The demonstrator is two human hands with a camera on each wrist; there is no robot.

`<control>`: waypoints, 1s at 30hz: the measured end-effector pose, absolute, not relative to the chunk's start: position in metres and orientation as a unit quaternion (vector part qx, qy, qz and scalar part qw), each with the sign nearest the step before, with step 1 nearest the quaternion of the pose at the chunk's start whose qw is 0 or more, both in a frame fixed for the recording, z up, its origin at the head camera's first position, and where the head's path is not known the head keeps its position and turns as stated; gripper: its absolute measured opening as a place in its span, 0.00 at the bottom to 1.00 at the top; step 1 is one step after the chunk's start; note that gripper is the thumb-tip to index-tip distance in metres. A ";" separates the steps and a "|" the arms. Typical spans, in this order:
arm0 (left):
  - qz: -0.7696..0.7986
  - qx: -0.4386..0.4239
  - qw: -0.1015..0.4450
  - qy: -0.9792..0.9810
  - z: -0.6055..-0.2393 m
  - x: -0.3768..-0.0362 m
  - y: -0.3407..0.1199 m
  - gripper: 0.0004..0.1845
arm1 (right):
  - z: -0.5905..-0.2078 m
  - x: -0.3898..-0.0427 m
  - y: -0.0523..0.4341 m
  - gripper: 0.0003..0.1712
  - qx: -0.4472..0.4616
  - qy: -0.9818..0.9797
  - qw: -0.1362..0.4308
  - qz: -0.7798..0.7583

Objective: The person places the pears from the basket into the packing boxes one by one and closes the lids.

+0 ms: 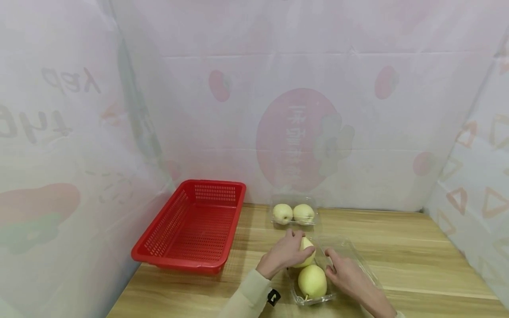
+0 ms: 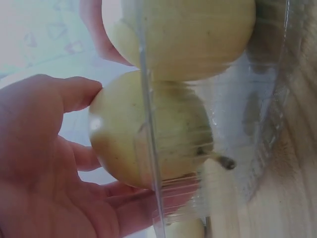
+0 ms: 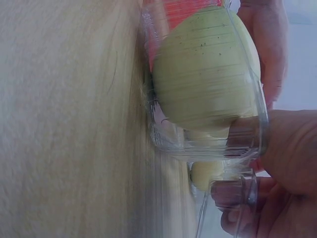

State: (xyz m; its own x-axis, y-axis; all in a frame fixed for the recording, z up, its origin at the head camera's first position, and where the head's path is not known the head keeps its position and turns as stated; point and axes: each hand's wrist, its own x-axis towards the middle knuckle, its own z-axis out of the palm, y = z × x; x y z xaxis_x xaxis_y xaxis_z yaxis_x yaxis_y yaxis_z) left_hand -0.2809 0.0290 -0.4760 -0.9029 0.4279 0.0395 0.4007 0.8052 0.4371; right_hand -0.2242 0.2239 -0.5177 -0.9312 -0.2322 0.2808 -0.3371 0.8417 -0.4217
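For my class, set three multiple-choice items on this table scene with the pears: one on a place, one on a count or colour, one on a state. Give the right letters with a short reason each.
1. Where does the red basket stand?
A. At the left of the table, beside the wall
B. On top of the far container
C. At the right edge of the table

2. How many pears lie in the far clear container?
A. None
B. Two
C. Four

3. What is the left hand doing?
A. Lying flat on the table
B. Gripping a pear in the near clear container
C. Holding the basket's rim

Answers:
1 A: the head view shows it left of both containers, by the wall.
2 B: two pale pears sit side by side inside.
3 B: its fingers curl round the pear, while the right hand holds the container.
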 end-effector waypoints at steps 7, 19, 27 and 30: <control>0.167 0.235 -0.015 0.957 -0.474 -0.278 0.030 0.28 | -0.517 -0.224 0.224 0.16 0.149 -0.953 0.105 0.241; 0.094 0.228 -0.056 0.968 -0.481 -0.277 0.037 0.28 | -0.517 -0.227 0.225 0.16 0.160 -0.951 0.118 0.237; 0.099 0.227 -0.048 0.968 -0.481 -0.275 0.035 0.24 | -0.518 -0.225 0.226 0.16 0.164 -0.949 0.120 0.240; 0.096 0.234 -0.055 0.966 -0.482 -0.274 0.034 0.23 | -0.518 -0.224 0.225 0.16 0.167 -0.947 0.123 0.244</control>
State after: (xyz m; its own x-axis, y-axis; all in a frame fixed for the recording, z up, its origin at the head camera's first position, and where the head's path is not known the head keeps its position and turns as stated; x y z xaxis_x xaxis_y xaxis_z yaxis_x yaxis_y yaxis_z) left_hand -0.2736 0.0340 -0.4815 -0.8843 0.4415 0.1522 0.4629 0.8718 0.1602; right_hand -0.2242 0.2253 -0.5183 -0.9141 -0.2569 0.3137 -0.3763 0.8255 -0.4206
